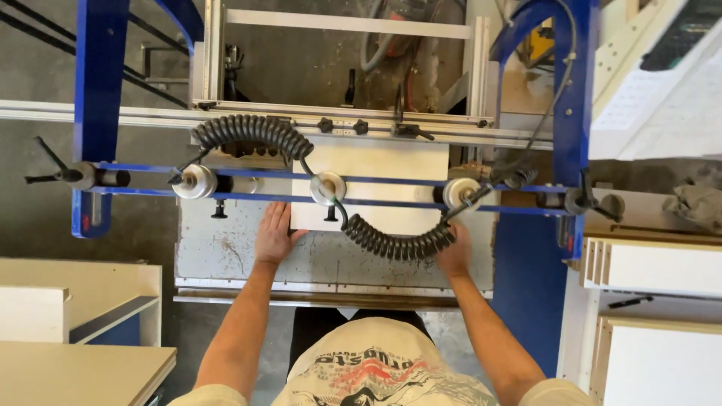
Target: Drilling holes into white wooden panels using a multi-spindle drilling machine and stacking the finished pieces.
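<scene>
A white rectangular panel [376,180] lies flat on the grey machine table [218,252], under a blue clamp bar [376,197] with three round pressure pads. My left hand [274,234] rests flat, fingers spread, against the panel's near left corner. My right hand [455,254] presses on the panel's near right corner; a black coiled hose [395,242] partly hides it, so its fingers are hard to read. A second coiled hose [252,131] arcs above the panel's far left.
A blue steel frame [98,113] stands on both sides of the table. An aluminium fence rail [338,116] runs across the back. White panels [654,267] are stacked at the right, and white furniture pieces [75,316] stand at the lower left.
</scene>
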